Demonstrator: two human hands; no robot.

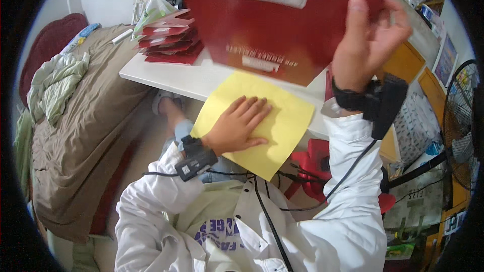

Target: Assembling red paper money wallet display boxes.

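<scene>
1. Several red pieces lie in an uneven stack (171,40) on the white table (169,75); that portion looks done.
2. One large red packet (272,22) is raised above the table, its right edge apparently gripped by the right hand (367,45).
3. Left hand (241,127) rests flat, fingers slightly spread, on a yellow sheet (286,121) overhanging the table edge.
4. Packet and sheet seem unfinished: both are off the stack.

Home bedroom, as its furnishings show: one brown-covered bed (96,116) along the left side; one dark red headboard (43,50) at its far end; one crumpled pale green cloth (58,84), lying on top; one white table (166,79) beside the bed; one caged fan (460,126) at the far right.
</scene>
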